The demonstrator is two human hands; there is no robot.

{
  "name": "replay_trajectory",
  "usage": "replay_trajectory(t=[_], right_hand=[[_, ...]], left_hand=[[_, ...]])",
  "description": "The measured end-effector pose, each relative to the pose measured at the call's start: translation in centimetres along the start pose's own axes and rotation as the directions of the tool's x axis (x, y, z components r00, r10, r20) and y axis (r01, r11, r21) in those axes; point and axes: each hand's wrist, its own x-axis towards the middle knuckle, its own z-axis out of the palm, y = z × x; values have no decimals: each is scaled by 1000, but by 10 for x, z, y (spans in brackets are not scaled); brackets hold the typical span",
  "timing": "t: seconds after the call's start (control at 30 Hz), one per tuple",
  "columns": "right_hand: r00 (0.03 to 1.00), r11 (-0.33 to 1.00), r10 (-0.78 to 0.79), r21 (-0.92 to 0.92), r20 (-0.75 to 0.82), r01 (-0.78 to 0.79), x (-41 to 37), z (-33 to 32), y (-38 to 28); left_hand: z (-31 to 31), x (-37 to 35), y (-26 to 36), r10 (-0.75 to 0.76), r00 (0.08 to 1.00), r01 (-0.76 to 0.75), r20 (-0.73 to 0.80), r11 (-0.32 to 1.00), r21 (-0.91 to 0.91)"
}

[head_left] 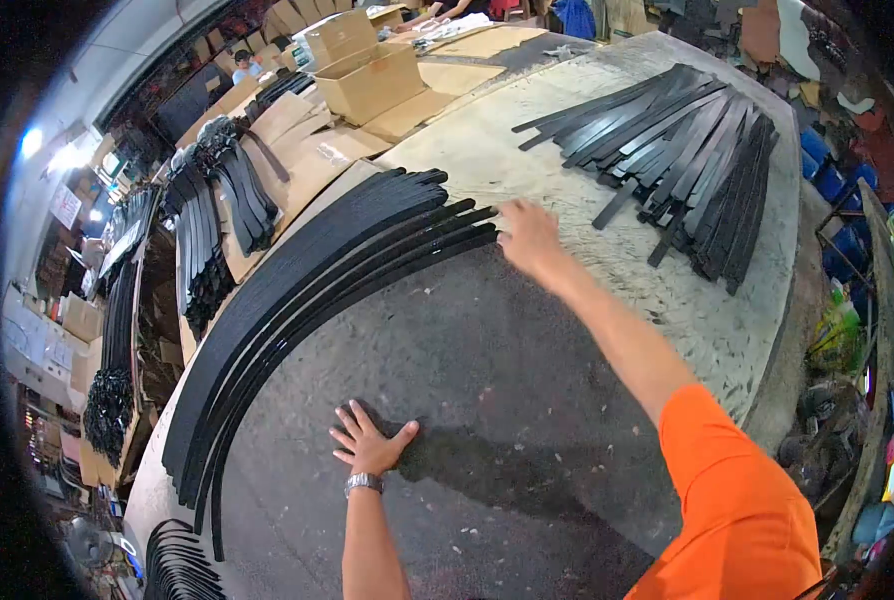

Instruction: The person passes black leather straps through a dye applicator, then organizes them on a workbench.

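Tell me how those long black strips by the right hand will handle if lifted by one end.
Probably floppy: the strips are long, thin and lie flat, so a lifted end would likely sag. They should slide, not roll, on the table. Each looks light, being so thin.

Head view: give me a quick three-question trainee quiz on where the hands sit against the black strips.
1. True or false: the left hand lies flat on the bare table, apart from the long black strips.
2. What does the right hand touch? A) a cardboard box B) the ends of the long black strips C) the far pile of shorter strips
3. Fill in: the left wrist wears a ____.
Key: 1 true; 2 B; 3 watch.
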Motion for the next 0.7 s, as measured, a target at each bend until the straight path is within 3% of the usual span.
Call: replay_trajectory(t=[0.13, 0.33, 0.53, 0.63, 0.7], right_hand=[[979, 970, -75, -213, 189, 115, 64, 20, 42], [921, 958, 25, -273, 388, 89, 90, 43, 38], [964, 990, 63, -141, 258, -27, 89, 43, 44], [981, 998, 18, -64, 192, -6, 70, 34, 59], [945, 997, 7, 70, 326, -31, 66, 36, 71]], left_hand=[[3, 5, -3, -5, 1000, 4, -14, 999, -35], [5, 9, -6, 1, 1000, -2, -8, 999, -41], [7, 11, -8, 4, 1000, -5, -14, 999, -53], [6, 10, -4, -24, 1000, 24, -4, 1000, -4], [4, 8, -3, -18, 1000, 18, -9, 1000, -9]])
